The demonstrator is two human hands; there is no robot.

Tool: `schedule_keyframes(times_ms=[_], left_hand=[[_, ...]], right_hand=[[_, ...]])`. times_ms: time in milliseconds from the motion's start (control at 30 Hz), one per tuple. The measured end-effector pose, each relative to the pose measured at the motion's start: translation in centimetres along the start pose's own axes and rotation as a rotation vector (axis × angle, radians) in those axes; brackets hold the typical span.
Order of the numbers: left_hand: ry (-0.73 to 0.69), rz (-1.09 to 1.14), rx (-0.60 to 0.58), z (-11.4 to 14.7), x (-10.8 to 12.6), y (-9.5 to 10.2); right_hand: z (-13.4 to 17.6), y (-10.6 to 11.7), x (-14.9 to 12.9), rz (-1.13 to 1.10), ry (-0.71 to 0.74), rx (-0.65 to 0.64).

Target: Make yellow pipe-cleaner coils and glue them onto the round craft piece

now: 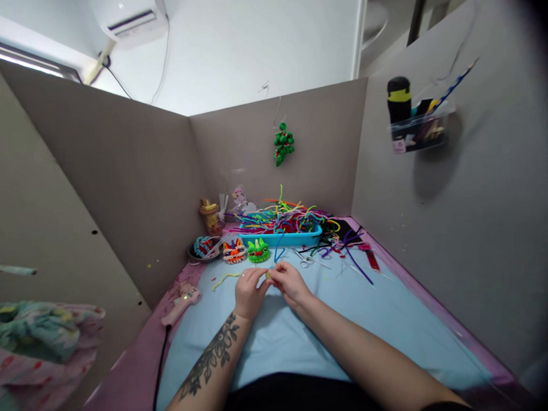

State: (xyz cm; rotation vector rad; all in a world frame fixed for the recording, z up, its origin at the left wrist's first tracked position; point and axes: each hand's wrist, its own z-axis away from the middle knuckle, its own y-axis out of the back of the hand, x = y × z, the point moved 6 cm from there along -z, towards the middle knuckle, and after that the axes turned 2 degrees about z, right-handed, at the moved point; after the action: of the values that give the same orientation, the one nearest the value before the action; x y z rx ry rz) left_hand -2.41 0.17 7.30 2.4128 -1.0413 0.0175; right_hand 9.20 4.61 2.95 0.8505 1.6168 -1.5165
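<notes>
My left hand (pixel 250 290) and my right hand (pixel 291 284) meet over the blue cloth, fingertips pinched together. Between them is a small, partly hidden yellow pipe cleaner piece (pixel 268 274), with a bit of blue at its top. A yellow pipe cleaner (pixel 225 280) trails on the cloth left of my left hand. Just beyond my hands sit an orange-and-white fuzzy animal head (pixel 235 252) and a green one (pixel 258 251). A blue pipe cleaner (pixel 278 251) stands up behind my right hand, and scissors (pixel 305 260) lie to its right.
A blue tray (pixel 282 238) heaped with colourful pipe cleaners stands at the back. To the left are a dark bowl (pixel 195 251) and a pink corded glue gun (pixel 182 304). Partitions enclose the table; a clear bin (pixel 418 136) hangs on the right one, a green ornament (pixel 283 144) on the back one.
</notes>
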Motion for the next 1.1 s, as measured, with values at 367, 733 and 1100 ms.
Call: schedule_keyframes(times_ms=[367,733,1100], left_hand=[[0.031,0.028,-0.041,0.1,-0.3,0.1],[0.017,0.056,-0.048,-0.1,-0.5,0.1],[0.06,0.09,-0.052,0.0,-0.7,-0.1]], right_hand=[[0.4,-0.4,-0.7,0.139,-0.01,-0.073],[0.3,-0.5,-1.4,0.352,0.043,-0.135],[0.4,-0.3,-1.7,0.377,0.059,-0.135]])
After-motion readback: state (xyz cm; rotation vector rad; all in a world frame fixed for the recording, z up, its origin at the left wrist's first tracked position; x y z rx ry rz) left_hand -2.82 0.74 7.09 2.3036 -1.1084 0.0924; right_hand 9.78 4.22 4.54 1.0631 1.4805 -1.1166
